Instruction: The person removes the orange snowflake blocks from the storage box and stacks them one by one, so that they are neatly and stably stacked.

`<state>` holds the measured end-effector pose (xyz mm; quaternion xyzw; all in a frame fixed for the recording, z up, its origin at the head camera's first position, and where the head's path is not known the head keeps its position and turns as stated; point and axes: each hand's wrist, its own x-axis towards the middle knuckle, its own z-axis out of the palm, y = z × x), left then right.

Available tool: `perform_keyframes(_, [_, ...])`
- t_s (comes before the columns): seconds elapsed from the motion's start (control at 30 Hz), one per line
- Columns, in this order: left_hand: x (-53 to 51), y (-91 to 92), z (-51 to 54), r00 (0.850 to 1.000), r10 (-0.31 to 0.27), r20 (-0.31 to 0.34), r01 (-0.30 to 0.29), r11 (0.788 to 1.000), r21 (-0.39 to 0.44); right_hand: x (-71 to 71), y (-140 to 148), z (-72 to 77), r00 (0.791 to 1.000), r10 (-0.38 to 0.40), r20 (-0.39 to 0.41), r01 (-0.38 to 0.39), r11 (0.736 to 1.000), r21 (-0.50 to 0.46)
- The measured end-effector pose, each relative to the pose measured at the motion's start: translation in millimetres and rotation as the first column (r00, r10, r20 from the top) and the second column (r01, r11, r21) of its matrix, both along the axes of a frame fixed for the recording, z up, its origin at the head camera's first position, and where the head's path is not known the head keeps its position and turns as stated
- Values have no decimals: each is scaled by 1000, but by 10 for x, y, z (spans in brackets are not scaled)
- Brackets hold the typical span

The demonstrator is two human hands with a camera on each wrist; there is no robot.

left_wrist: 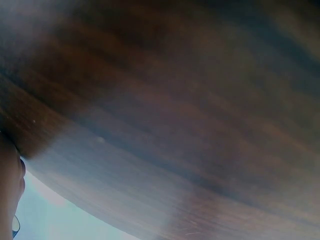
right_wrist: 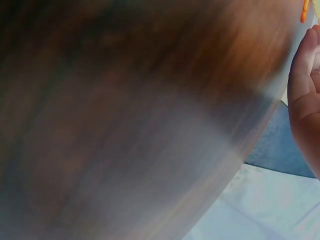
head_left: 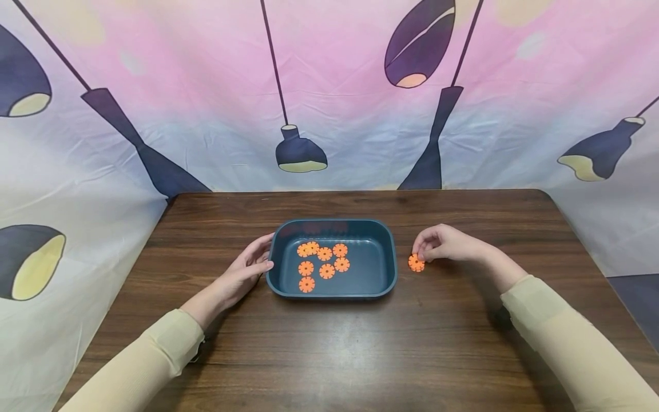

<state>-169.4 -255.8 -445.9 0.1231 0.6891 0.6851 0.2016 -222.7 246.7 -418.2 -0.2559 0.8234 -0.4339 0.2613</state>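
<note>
A dark blue-green rectangular tray [head_left: 368, 269] stands on the wooden table, with several orange notched plastic discs [head_left: 326, 270] lying flat in its left and middle part. My left hand [head_left: 239, 280] grips the tray's left end, the thumb at the rim and the other fingers along the outer wall. To the right of the tray, my right hand [head_left: 445, 245] pinches one orange notched disc [head_left: 416, 263] between thumb and fingers. In the right wrist view only the edge of that disc [right_wrist: 304, 11] shows, above the hand [right_wrist: 306, 95]. The left wrist view catches just a sliver of the left hand [left_wrist: 9, 185].
Brown wood-grain table [head_left: 334, 355] extends around the tray on all sides. Behind it hangs a pastel cloth [head_left: 355, 131] printed with dark lamps, and its folds also run down both sides of the table.
</note>
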Motion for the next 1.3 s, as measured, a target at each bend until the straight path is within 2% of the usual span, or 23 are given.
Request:
perform_keyframes(0.33, [-14, 2, 8, 1000, 3, 0, -3, 1000, 3, -4, -34, -19, 997, 9, -73, -4, 998, 65])
perform_keyframes(0.47, [-16, 4, 14, 1000, -1, -3, 1, 1000, 4, -2, -47, -19, 995, 4, -103, 3, 998, 67])
perform_keyframes(1.03, [-5, 11, -4, 1000, 5, -7, -5, 1000, 4, 29, -59, -29, 989, -44, -141, 60, 992, 111])
perform_keyframes(1.3, [3, 10, 4, 1000, 4, -5, -4, 1000, -3, 25, -58, 32, 977, -70, -200, 92, 990, 103])
